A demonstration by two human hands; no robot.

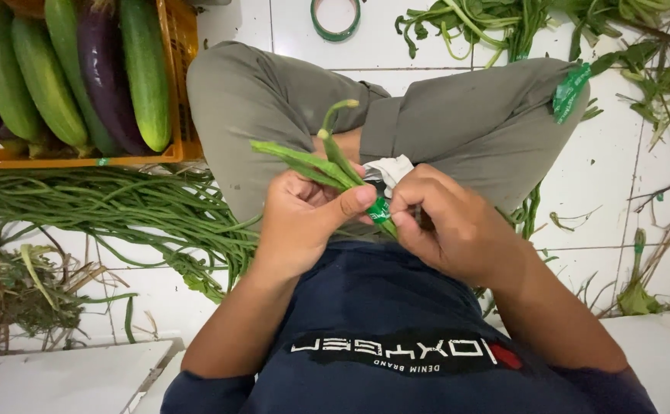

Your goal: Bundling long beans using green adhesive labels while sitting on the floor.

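four cucumbers (144, 73), two aubergines (105, 77), one tape roll (335, 19)

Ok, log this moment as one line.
left hand: grips bundle of green stalks | right hand: pinches green tape at bundle base | nearby: roll of tape, orange crate of cucumbers

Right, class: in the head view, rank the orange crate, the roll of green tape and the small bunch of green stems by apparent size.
1. Orange crate, partly out of frame.
2. Bunch of green stems, held by both hands; nearer the camera, so flattered.
3. Roll of green tape.

One head-worn camera looks steeply down, close over the lap and the tiled floor (304, 54).
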